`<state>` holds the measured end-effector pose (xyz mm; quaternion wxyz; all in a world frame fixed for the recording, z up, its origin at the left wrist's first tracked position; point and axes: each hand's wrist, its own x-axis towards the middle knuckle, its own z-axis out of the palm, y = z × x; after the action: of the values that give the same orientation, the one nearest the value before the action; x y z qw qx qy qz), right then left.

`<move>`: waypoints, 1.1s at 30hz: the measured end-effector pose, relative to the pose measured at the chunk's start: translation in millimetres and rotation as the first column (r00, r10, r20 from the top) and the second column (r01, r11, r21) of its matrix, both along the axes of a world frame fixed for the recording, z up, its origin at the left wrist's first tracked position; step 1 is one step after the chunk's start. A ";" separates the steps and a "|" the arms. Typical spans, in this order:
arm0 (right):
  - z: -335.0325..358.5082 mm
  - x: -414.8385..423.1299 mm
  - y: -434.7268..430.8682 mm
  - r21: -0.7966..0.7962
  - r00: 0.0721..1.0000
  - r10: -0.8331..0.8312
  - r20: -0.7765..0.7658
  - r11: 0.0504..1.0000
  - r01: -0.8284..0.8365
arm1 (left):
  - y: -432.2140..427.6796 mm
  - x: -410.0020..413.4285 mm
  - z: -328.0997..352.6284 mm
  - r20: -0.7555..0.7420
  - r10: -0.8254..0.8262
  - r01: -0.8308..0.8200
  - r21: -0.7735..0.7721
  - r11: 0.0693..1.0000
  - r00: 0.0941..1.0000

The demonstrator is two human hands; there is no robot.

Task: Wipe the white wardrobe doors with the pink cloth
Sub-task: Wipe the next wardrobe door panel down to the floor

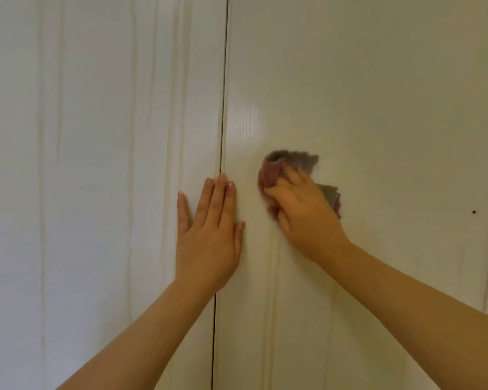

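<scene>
While the right hand grips it, the bunched pink cloth slants down-right.

left hand: bare, short nails | right hand: bare | 2 forearms: bare

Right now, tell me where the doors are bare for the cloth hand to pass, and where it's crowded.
Bare: the right door above the pink cloth and to its right, save a small dark spot; the left door left of the left hand. Crowded: the strip by the seam, where the flat left hand lies beside the right hand gripping the cloth.
</scene>
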<state>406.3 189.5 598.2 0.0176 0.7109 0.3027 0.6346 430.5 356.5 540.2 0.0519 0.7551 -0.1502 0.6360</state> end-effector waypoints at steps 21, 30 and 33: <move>-7.3 -35.4 -149.2 0.379 0.991 -0.065 -0.114 0.920 0.104 | -69.6 -30.9 8.1 0.047 0.023 -0.020 -0.072 0.997 0.999; 8.8 -48.0 -225.8 0.434 0.984 -0.032 -0.176 0.894 0.106 | -187.3 -39.1 27.4 0.029 -0.011 0.008 0.115 0.993 1.000; -35.7 -43.3 -228.8 0.392 0.976 -0.007 -0.217 0.915 0.093 | -198.5 -31.4 21.5 0.018 0.000 -0.001 0.076 0.997 1.000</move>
<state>362.9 -39.3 562.4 -0.1438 0.7701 0.1486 0.6035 399.1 158.0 561.7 0.0215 0.7508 -0.1744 0.6368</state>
